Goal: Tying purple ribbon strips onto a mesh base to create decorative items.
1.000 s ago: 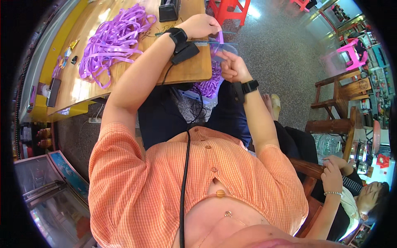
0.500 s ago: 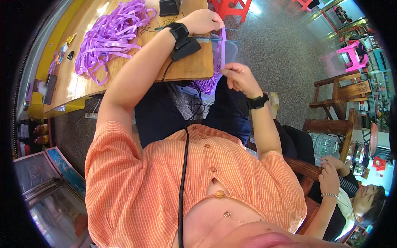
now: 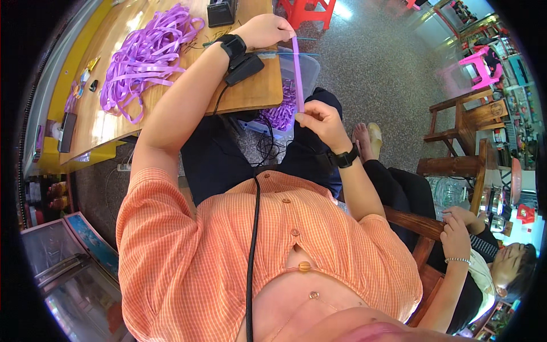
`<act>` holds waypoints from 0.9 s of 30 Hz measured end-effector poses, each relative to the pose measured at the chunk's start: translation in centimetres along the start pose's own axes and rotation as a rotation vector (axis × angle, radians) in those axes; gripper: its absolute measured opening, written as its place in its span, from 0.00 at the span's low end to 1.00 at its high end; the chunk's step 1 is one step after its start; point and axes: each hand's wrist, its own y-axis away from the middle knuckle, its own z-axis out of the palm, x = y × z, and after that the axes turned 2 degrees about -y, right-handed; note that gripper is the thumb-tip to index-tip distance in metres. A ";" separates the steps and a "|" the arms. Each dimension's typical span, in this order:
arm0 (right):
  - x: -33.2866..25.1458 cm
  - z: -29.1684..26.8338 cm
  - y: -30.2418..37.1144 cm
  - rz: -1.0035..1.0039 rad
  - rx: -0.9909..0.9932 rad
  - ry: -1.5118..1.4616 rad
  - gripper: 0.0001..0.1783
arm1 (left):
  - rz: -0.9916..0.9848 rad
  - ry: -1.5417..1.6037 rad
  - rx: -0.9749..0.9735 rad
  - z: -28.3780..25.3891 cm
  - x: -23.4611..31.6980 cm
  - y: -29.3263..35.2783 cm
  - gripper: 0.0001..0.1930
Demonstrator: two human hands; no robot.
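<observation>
A flat purple ribbon (image 3: 297, 71) is stretched nearly straight between my hands, beyond the table's right edge. My left hand (image 3: 265, 29) reaches over the table and pinches its far end. Lower down, my right hand (image 3: 325, 122) pinches the near end between thumb and finger. Thin blue rods (image 3: 305, 55) stick out past the table edge and cross the ribbon; whether they touch it I cannot tell. Below the ribbon is a clear plastic bin (image 3: 311, 71) with many short purple ribbon pieces (image 3: 280, 114) in it. A large tangle of purple ribbon (image 3: 151, 57) lies on the table.
On the wooden table (image 3: 250, 101) lie a black corded device (image 3: 245, 68) and a black box (image 3: 221, 13). Red (image 3: 307, 12) and pink (image 3: 481, 67) stools stand on the speckled floor. At right, another person's hand (image 3: 456, 233) rests by a wooden chair (image 3: 413, 223).
The ribbon has been drawn longer and straighter between my hands. My right hand has moved down and slightly left, and more of the bin shows. Everything at the top has shifted slightly left in view.
</observation>
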 end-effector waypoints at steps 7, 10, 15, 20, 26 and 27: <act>0.1 0.9 0.4 -0.028 0.082 0.070 0.05 | 0.001 0.022 -0.009 0.2 -0.6 -0.4 0.17; -0.2 1.2 0.6 -0.006 0.095 -0.003 0.06 | 0.011 0.006 -0.006 0.2 -0.4 -0.5 0.17; -2.7 1.3 0.7 -0.015 0.088 -0.031 0.07 | 0.004 0.004 -0.005 0.1 -0.5 -0.3 0.17; -7.2 0.1 -0.9 0.052 0.038 -0.034 0.11 | -0.042 0.030 -0.018 0.0 -0.3 -0.2 0.17; -12.1 -2.3 -7.1 -0.047 -0.037 -0.220 0.24 | -0.054 -0.003 -0.006 -0.5 0.5 0.0 0.16; -12.4 -2.7 -8.4 -0.082 -0.012 -0.149 0.25 | -0.019 -0.028 -0.006 -0.5 0.6 -0.1 0.16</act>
